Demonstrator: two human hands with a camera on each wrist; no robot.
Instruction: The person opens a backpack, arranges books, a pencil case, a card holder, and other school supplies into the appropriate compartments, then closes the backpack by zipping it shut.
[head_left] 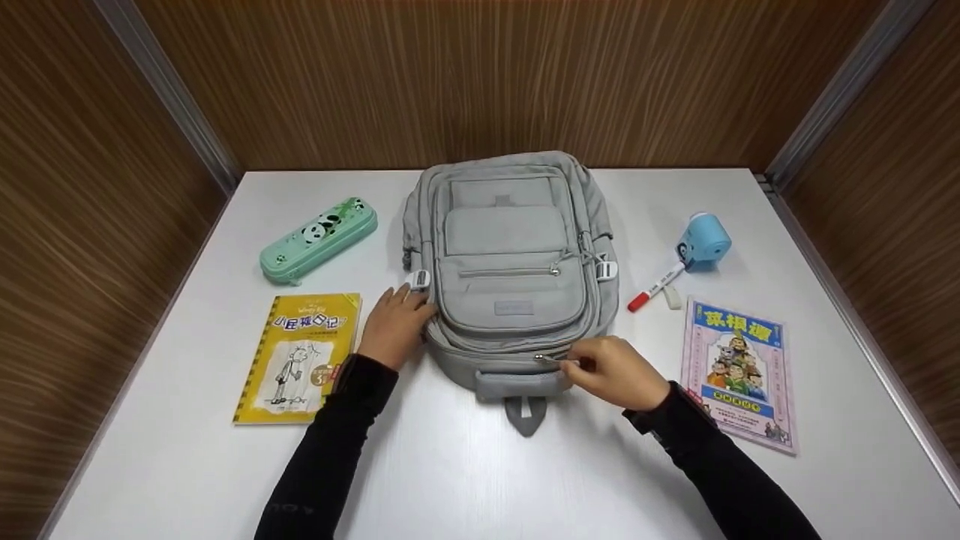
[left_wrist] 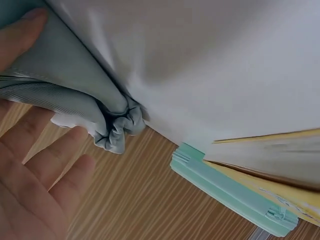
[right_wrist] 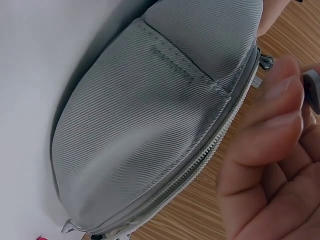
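Observation:
A grey backpack (head_left: 510, 300) lies on the white table, its front pockets facing up and its grab handle (head_left: 521, 384) toward me. My right hand (head_left: 616, 369) is at the handle end, fingers curled, pinching the zipper pull near the slider (right_wrist: 266, 62). In the right wrist view, the zipper teeth (right_wrist: 200, 156) run along the bag's edge, and part of the grey pull (right_wrist: 313, 90) shows between the fingers. My left hand (head_left: 397, 324) rests against the bag's left side by a white buckle (head_left: 418, 280), its fingers spread and loosely bent in the left wrist view.
Left of the bag lie a green panda pencil case (head_left: 319, 240) and a yellow book (head_left: 300, 360). At right are a blue rounded object (head_left: 706, 238), a red-capped marker (head_left: 657, 286), a small whitish block (head_left: 672, 298) and a pink-and-blue book (head_left: 742, 375). Wood-grain panels (head_left: 480, 82) surround the table.

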